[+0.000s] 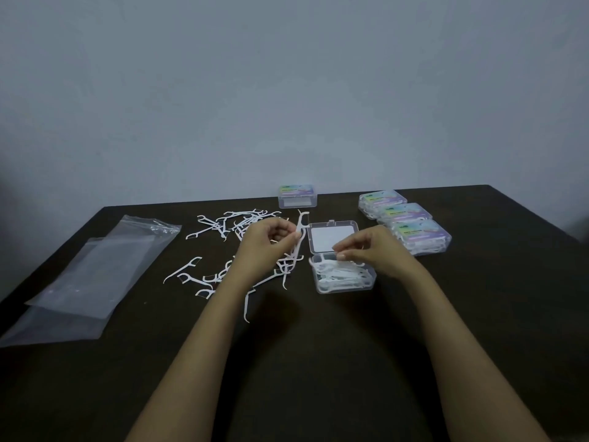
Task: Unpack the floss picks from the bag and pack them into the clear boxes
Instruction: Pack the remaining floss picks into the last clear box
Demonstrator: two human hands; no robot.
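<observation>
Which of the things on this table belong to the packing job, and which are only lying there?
Belong to the job:
left hand pinching a floss pick
right hand at the open clear box
loose floss picks
plastic bags
three filled boxes
closed box at the back

Only there:
dark table
wall

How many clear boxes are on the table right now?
5: one closed box at the far edge, three filled boxes overlapping at right, one open box mid-table. Overlap might hide another.
</observation>
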